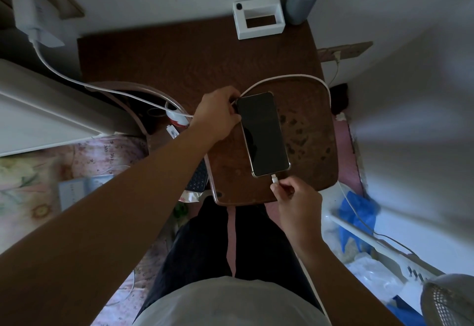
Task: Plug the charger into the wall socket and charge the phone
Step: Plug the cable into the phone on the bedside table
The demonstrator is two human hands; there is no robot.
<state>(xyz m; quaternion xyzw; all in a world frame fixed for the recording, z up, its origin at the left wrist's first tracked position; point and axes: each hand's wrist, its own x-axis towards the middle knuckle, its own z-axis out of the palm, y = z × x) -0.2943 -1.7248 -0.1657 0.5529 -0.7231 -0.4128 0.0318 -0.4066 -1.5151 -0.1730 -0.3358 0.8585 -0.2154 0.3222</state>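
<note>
Nearest the body, the right hand [295,197] pinched the cable's white connector [274,179] between closed fingers, its tip just below the phone's bottom edge, aimed along the phone's long axis. The phone [263,133] lay screen-up on the brown counter [307,130]. Farther off, the left hand [218,113] gripped its top corner. Beyond, the white charger [30,15] sat in the wall socket.

Only red digits "33" can be read, on the crinkled silver packet [189,196] under the brown tray's [315,171] near left edge. The white tag's [172,132] print is too small and blurred to read.
</note>
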